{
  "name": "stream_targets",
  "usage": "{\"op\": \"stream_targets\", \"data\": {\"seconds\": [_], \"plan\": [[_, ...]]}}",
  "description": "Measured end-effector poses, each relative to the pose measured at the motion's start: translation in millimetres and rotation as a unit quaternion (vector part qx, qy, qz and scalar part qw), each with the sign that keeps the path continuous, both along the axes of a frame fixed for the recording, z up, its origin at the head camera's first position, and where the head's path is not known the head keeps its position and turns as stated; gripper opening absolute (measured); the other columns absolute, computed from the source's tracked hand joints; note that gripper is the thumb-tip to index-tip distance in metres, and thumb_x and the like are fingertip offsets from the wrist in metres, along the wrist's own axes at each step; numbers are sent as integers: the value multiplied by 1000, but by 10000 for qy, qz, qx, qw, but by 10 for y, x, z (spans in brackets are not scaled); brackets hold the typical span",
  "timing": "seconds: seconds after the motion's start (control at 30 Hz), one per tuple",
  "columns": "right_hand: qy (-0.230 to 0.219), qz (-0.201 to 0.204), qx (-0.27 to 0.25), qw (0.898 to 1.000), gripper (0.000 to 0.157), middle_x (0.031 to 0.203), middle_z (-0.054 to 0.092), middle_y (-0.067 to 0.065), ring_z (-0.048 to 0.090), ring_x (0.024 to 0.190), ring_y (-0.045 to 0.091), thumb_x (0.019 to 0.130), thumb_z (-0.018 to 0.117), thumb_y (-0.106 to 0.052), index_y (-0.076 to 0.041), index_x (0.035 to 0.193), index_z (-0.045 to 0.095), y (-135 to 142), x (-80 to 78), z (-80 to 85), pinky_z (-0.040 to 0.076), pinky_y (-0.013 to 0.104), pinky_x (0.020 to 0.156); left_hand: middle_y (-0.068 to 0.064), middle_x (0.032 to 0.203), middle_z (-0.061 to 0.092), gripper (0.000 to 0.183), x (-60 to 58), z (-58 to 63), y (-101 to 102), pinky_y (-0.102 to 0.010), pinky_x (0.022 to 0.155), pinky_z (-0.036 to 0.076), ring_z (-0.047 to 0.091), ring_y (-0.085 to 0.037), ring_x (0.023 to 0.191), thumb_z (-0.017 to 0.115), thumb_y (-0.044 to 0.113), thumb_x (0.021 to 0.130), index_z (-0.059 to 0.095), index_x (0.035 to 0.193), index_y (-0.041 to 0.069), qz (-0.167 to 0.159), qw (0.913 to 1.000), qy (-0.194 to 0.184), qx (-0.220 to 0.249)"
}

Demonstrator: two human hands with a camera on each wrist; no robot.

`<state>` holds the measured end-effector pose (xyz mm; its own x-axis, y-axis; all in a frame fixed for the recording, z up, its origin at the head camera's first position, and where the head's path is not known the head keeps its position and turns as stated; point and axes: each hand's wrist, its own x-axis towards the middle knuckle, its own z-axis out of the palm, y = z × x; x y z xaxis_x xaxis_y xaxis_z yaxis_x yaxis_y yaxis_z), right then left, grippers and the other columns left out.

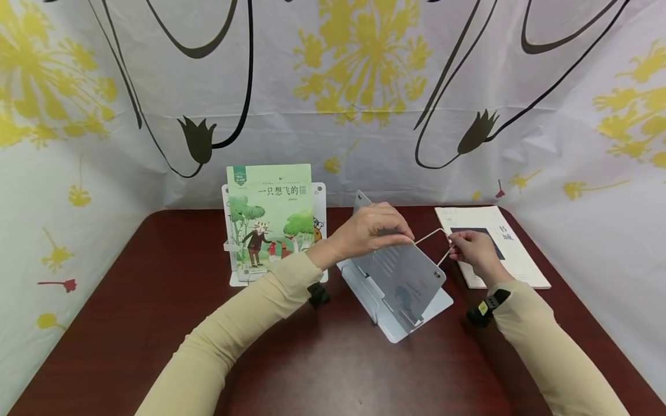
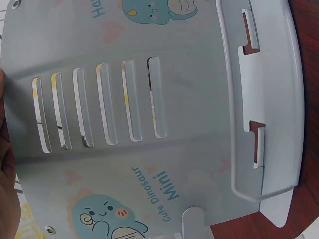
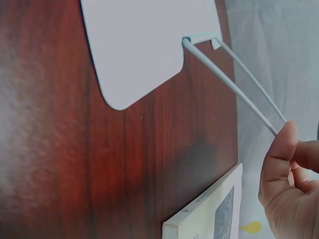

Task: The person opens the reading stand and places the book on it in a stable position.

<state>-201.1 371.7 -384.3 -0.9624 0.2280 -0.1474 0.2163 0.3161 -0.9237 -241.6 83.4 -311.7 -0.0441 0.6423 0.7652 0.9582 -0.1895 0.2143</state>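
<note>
A grey-white book stand, printed with small dinosaurs, stands tilted on its flat base at the middle right of the table. My left hand grips the panel's upper edge. In the left wrist view the slotted panel fills most of the picture, with part of the left hand at the far left. Behind the panel, my right hand pinches the end of a bent wire support between thumb and fingers. The right wrist view has this wire running from the white base to the right hand.
Left of the stand, a green picture book leans upright on another white book stand. A thick white book lies flat at the right, just beyond the right hand. A patterned cloth hangs behind the dark wooden table.
</note>
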Motion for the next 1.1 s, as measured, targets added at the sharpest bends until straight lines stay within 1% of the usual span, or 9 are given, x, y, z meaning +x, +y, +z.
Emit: {"op": "stream_targets", "data": {"seconds": [0.13, 0.33, 0.47, 0.6, 0.7, 0.77, 0.83, 0.97, 1.1], "plan": [[32, -5, -2, 10000, 38, 68, 55, -9, 56, 61, -2, 100, 44, -20, 13, 119, 44, -3, 80, 8, 52, 17, 60, 6, 84, 70, 5, 8, -11, -6, -19, 83, 44, 61, -3, 85, 73, 15, 81, 73, 85, 12, 47, 10000, -20, 47], [230, -147, -189, 9994, 29, 71, 55, -10, 57, 62, -1, 99, 46, -21, 7, 109, 49, -43, 222, 13, 53, 17, 60, 5, 85, 69, 4, 0, -42, -16, -20, 84, 44, 60, -4, 87, 73, 14, 82, 72, 85, 13, -13, 9998, -218, -9], [380, -189, -698, 9967, 27, 75, 58, -10, 58, 66, 0, 98, 50, -23, 2, 108, 51, -66, 297, 6, 53, 18, 63, 3, 84, 69, 4, -24, -48, -30, -22, 85, 45, 61, -6, 86, 73, 11, 81, 72, 85, 11, -226, 9986, -487, -16], [497, 229, -1109, 9923, 19, 83, 64, -11, 60, 74, 2, 96, 55, -25, -8, 104, 58, -42, 348, -32, 53, 18, 68, 1, 82, 69, 6, -43, -39, -42, -24, 84, 45, 61, -9, 85, 75, 7, 79, 72, 83, 10, -452, 9968, -651, 81], [425, 762, -1114, 9899, 10, 91, 65, -13, 62, 80, 2, 96, 54, -19, -12, 97, 61, 1, 379, -79, 53, 18, 72, -1, 81, 70, 6, -56, -39, -44, -26, 83, 46, 61, -10, 84, 76, 6, 77, 72, 82, 8, -537, 9960, -699, 121], [297, 1025, -1000, 9893, 11, 96, 66, -13, 64, 82, 2, 95, 55, -16, -8, 97, 63, 23, 399, -118, 54, 19, 74, -1, 81, 70, 6, -65, -41, -41, -26, 84, 46, 62, -10, 83, 76, 6, 77, 72, 82, 7, -554, 9957, -725, 123], [198, 1264, -814, 9884, 17, 102, 66, -10, 66, 84, 4, 95, 55, -12, 2, 103, 62, 32, 413, -154, 54, 21, 75, -2, 81, 70, 7, -74, -44, -40, -26, 84, 46, 62, -10, 83, 76, 5, 77, 72, 81, 7, -565, 9954, -761, 107], [102, 1607, -300, 9865, 36, 114, 65, 12, 67, 86, 7, 94, 57, -12, 17, 116, 52, 18, 421, -217, 55, 25, 76, 0, 81, 69, 7, -76, -37, -50, -27, 84, 46, 61, -9, 83, 75, 4, 77, 72, 82, 9, -598, 9949, -810, 103], [55, 1883, -68, 9821, 37, 121, 57, 28, 67, 86, 7, 94, 58, -10, 19, 114, 52, -15, 407, -266, 55, 27, 76, 0, 81, 70, 7, -79, -36, -58, -27, 83, 45, 61, -9, 82, 75, 4, 78, 72, 82, 9, -662, 9943, -827, 98]]}}
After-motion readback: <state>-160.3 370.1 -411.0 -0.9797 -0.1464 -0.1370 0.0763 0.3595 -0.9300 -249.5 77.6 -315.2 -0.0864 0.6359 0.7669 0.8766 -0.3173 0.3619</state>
